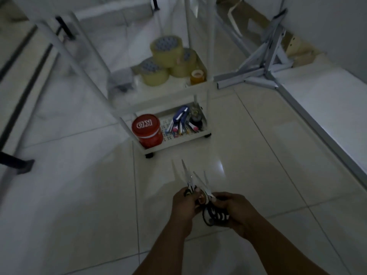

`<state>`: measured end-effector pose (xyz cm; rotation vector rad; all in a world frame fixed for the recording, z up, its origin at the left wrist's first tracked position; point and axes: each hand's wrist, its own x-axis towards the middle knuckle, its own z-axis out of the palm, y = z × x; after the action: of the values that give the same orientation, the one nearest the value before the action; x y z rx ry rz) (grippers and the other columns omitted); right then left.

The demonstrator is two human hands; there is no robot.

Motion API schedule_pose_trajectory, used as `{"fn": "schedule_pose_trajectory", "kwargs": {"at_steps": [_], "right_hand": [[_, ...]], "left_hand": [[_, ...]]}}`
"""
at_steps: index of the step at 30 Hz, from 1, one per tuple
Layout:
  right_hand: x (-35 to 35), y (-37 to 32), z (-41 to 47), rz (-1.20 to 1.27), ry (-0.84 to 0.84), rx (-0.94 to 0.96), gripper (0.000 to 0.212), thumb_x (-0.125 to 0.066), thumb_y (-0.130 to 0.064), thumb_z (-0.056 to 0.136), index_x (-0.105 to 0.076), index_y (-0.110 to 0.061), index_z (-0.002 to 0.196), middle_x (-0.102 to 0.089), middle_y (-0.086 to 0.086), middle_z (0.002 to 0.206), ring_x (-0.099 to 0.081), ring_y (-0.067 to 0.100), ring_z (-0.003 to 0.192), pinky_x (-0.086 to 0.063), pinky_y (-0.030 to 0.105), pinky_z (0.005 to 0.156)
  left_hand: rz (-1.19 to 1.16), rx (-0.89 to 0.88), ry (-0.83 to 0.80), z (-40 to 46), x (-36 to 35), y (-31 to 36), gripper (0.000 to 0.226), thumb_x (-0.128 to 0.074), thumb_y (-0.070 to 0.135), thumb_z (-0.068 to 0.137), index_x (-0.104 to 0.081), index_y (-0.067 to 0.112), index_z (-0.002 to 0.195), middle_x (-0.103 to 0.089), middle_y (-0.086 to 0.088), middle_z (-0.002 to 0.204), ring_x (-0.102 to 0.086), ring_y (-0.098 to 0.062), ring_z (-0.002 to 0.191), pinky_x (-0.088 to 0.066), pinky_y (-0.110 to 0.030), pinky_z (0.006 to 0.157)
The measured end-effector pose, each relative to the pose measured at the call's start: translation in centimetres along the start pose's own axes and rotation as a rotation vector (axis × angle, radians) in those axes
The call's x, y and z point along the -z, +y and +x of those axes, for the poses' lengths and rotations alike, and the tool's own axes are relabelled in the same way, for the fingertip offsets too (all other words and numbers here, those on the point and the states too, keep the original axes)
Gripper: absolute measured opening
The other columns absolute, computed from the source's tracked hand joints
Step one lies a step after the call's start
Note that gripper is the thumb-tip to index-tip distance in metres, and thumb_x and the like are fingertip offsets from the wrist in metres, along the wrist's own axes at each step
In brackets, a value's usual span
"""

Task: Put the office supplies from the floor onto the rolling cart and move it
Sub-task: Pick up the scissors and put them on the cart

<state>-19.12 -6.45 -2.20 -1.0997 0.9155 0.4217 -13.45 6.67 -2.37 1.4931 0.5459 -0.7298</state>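
Both hands hold scissors (188, 180) with black handles above the tiled floor, blades pointing away toward the cart. My left hand (183, 203) grips the handles of one pair. My right hand (230, 210) grips the black handles of another. The white rolling cart (198, 88) stands just ahead. Its middle shelf carries three big rolls of clear tape (166, 48) and a small amber roll (197, 76). Its bottom shelf holds a red round tin (147, 130), a blue stapler (179, 116) and several pens (184, 129).
A folded white metal frame (258, 68) lies on the floor right of the cart. A long white rail (317, 128) runs along the right side. Dark bars (17, 108) and white legs stand at the left. Glossy tiles (79, 195) surround my hands.
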Motion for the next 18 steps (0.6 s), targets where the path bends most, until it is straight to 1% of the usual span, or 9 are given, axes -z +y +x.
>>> {"fn": "schedule_pose_trajectory", "kwargs": {"at_steps": [1, 3, 7, 9, 11, 13, 16, 18], "right_hand": [[-0.8, -1.0, -0.7, 0.014, 0.004, 0.009, 0.022, -0.069, -0.009, 0.085, -0.071, -0.006, 0.107, -0.071, 0.017, 0.106, -0.064, 0.036, 0.103, -0.059, 0.049, 0.077], [-2.3, -3.3, -2.7, 0.021, 0.011, 0.027, 0.024, -0.069, -0.01, 0.086, -0.07, -0.006, 0.109, -0.07, 0.017, 0.107, -0.064, 0.035, 0.103, -0.059, 0.046, 0.078], [-4.9, -9.0, -8.4, -0.008, 0.002, 0.086, 0.019, -0.068, -0.009, 0.086, -0.07, -0.006, 0.105, -0.071, 0.016, 0.103, -0.066, 0.029, 0.092, -0.058, 0.036, 0.066], [-5.8, -12.1, -11.8, -0.004, 0.002, 0.116, 0.02, -0.068, -0.01, 0.086, -0.07, -0.007, 0.105, -0.071, 0.015, 0.104, -0.066, 0.028, 0.094, -0.058, 0.036, 0.068], [-6.6, -15.4, -15.4, -0.005, 0.001, 0.142, 0.021, -0.067, -0.01, 0.087, -0.069, -0.007, 0.108, -0.07, 0.013, 0.105, -0.065, 0.028, 0.098, -0.058, 0.037, 0.07], [-7.3, -18.5, -18.8, -0.017, -0.006, 0.169, 0.02, -0.065, -0.01, 0.089, -0.068, -0.008, 0.108, -0.069, 0.013, 0.105, -0.064, 0.026, 0.097, -0.056, 0.035, 0.07], [-8.5, -23.7, -23.9, -0.048, -0.013, 0.199, 0.016, -0.063, -0.01, 0.09, -0.068, -0.008, 0.105, -0.069, 0.014, 0.104, -0.063, 0.027, 0.094, -0.055, 0.036, 0.069], [-9.4, -27.4, -26.6, -0.06, -0.014, 0.225, 0.014, -0.063, -0.011, 0.09, -0.069, -0.009, 0.102, -0.07, 0.014, 0.103, -0.064, 0.027, 0.091, -0.055, 0.035, 0.068]], "left_hand": [[0.0, -0.005, 0.009, -0.6, 0.5, 1.3, 0.018, -0.059, 0.013, 0.093, -0.064, 0.004, 0.108, -0.069, -0.018, 0.108, -0.067, -0.025, 0.092, -0.057, -0.024, 0.061], [-0.018, -0.015, 0.026, -2.2, 1.6, 4.0, 0.02, -0.056, 0.012, 0.093, -0.063, 0.005, 0.111, -0.067, -0.017, 0.11, -0.066, -0.027, 0.097, -0.058, -0.025, 0.064], [-0.029, -0.071, 0.029, -7.2, 2.7, 9.9, 0.018, -0.056, 0.012, 0.094, -0.066, 0.008, 0.108, -0.069, -0.017, 0.109, -0.066, -0.031, 0.1, -0.059, -0.039, 0.081], [-0.019, -0.104, 0.022, -10.6, 2.6, 13.1, 0.017, -0.057, 0.011, 0.093, -0.068, 0.008, 0.106, -0.069, -0.019, 0.107, -0.067, -0.032, 0.099, -0.059, -0.04, 0.082], [-0.022, -0.14, 0.006, -14.2, 2.4, 16.5, 0.014, -0.057, 0.01, 0.093, -0.067, 0.006, 0.102, -0.068, -0.023, 0.107, -0.067, -0.033, 0.096, -0.06, -0.038, 0.078], [-0.021, -0.164, 0.008, -17.4, 2.0, 19.8, 0.013, -0.055, 0.011, 0.094, -0.065, 0.007, 0.101, -0.067, -0.023, 0.108, -0.067, -0.032, 0.096, -0.06, -0.036, 0.077], [-0.036, -0.181, 0.01, -22.2, 1.3, 25.5, 0.016, -0.054, 0.012, 0.095, -0.065, 0.01, 0.107, -0.067, -0.019, 0.11, -0.066, -0.032, 0.101, -0.059, -0.041, 0.083], [-0.046, -0.213, -0.005, -24.9, 0.9, 29.5, 0.021, -0.051, 0.012, 0.096, -0.064, 0.01, 0.112, -0.07, -0.015, 0.11, -0.067, -0.031, 0.1, -0.059, -0.043, 0.085]]}}
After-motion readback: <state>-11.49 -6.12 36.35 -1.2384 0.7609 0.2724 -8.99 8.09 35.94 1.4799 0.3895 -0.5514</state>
